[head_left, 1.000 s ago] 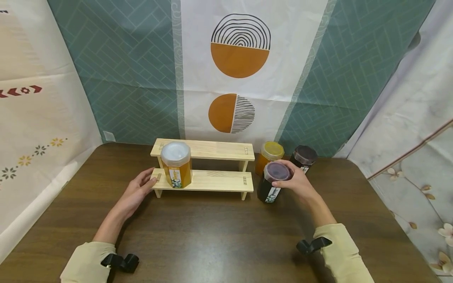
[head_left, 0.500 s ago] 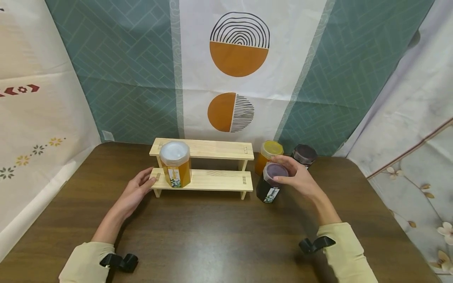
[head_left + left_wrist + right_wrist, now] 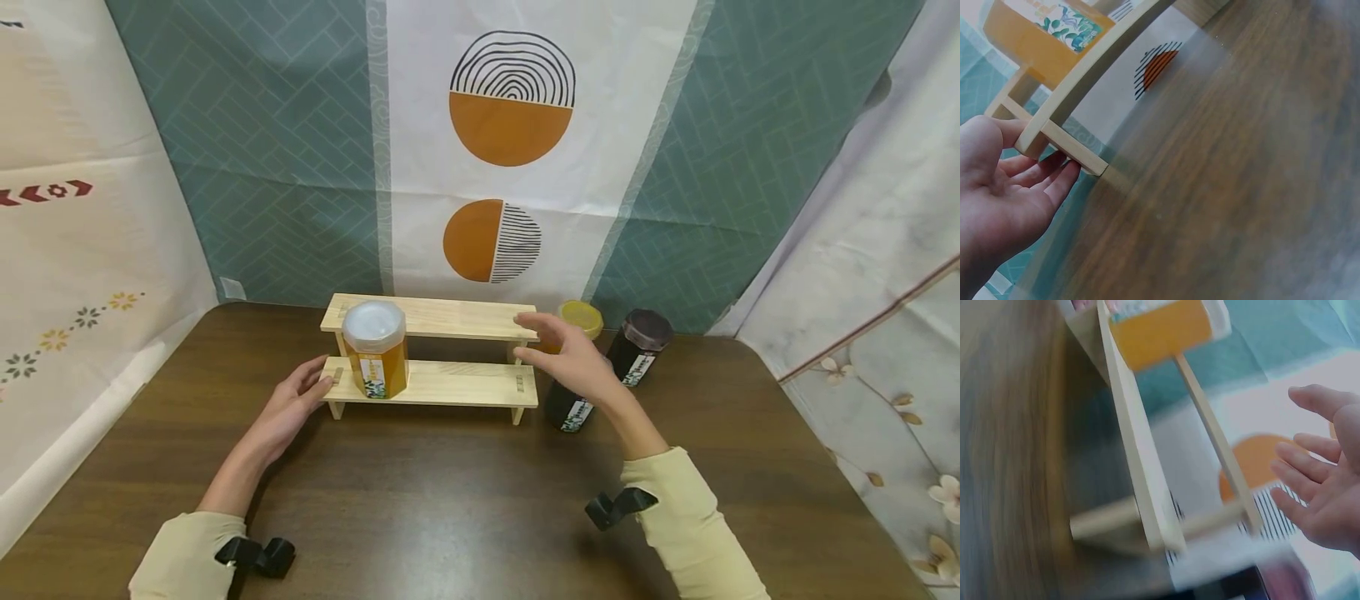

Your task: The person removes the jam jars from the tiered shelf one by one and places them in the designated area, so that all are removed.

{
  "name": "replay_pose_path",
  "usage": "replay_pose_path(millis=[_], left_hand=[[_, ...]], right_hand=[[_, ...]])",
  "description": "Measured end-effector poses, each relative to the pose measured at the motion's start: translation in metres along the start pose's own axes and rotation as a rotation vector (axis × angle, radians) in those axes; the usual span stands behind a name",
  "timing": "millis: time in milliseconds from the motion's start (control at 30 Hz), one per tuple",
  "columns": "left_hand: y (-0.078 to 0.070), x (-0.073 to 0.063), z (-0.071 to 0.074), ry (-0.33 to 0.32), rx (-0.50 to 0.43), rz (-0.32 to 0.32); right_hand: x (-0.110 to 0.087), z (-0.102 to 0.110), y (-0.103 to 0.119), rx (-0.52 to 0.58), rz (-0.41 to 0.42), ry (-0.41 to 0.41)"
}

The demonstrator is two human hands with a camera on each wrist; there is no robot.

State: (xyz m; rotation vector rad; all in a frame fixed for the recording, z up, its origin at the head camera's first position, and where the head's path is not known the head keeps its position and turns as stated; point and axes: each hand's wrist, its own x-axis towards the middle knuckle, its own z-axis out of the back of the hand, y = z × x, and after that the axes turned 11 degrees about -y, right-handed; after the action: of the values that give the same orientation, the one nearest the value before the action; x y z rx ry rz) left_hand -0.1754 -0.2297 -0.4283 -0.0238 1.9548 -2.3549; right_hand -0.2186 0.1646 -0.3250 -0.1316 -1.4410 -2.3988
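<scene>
At the left end of a two-tier wooden shelf rack [image 3: 465,382], my left hand [image 3: 291,407] grips the lower board. In the left wrist view its thumb lies on the board's end and the fingers curl behind the leg. A honey-coloured jar [image 3: 386,371] with a whitish lid stands on the lower tier, toward the left. Over the rack's right end hovers my right hand [image 3: 567,357], empty, its fingers spread apart in the right wrist view. Partly hidden below it is a dark jar [image 3: 576,412] with a white label, standing on the table.
Behind the right hand, a yellow-lidded amber jar [image 3: 583,315] stands beside the rack. Farther right is another dark jar [image 3: 641,337]. The brown table [image 3: 435,500] meets a patterned cloth backdrop [image 3: 277,208] at the back.
My right hand has let go of the dark jar and moved left toward the rack, leaving the jar on the table. The left hand keeps its grip on the rack.
</scene>
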Motion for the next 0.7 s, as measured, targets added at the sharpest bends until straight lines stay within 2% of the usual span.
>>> replay_pose_path(millis=[200, 567, 700], left_hand=[[0.002, 0.001, -0.001, -0.009, -0.009, -0.015], [0.0, 0.001, 0.0, -0.011, -0.014, -0.017], [0.001, 0.001, 0.0, -0.012, -0.012, -0.024]], right_hand=[[0.018, -0.046, 0.019, 0.075, 0.038, 0.049], [0.049, -0.122, 0.052, 0.267, -0.028, 0.156], [0.052, -0.143, 0.058, 0.273, -0.052, 0.158]])
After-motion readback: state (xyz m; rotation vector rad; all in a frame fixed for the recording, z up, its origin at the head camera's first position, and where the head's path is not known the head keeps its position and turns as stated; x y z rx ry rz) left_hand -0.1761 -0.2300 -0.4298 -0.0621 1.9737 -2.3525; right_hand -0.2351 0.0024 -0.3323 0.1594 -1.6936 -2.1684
